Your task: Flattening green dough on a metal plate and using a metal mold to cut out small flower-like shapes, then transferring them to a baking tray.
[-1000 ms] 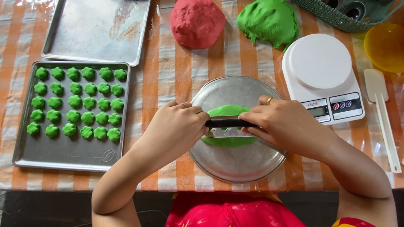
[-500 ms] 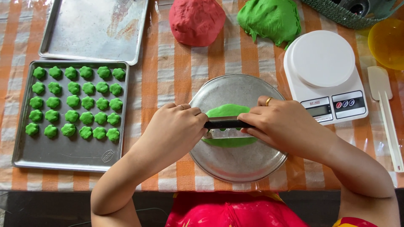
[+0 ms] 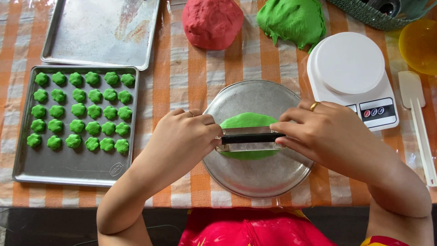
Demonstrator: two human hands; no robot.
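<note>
**One tray of green cookies nearly full, plenty of dough still waiting**

Standing over the tabletop (image 3: pixel 182 77) with its orange-and-white checked cloth, I see both hands on a dough scraper (image 3: pixel 250 139), a short metal blade with a black grip along the top. The left hand (image 3: pixel 186 136) curls closed around one end, the right hand (image 3: pixel 332 136), a ring on one finger, pinches the other, and the blade stands on edge across a flat disc of green dough (image 3: pixel 248 120). That disc lies in the middle of a round metal plate (image 3: pixel 255 175), right in front of the person.

As for progress, I judge the work well under way but far from over. The baking tray (image 3: pixel 68 166) on the left carries rows of small green flower-shaped cookies (image 3: pixel 77 110), with bare metal along its near edge. A second baking tray (image 3: pixel 98 32) beyond it holds nothing. At the far side sit a big lump of green dough (image 3: pixel 291 20) and a mound of red dough (image 3: pixel 211 23), both unshaped.

A white kitchen scale (image 3: pixel 348 73) stands just right of the plate, with a white spatula (image 3: pixel 416 118) and a yellow bowl (image 3: pixel 419 45) further right.
</note>
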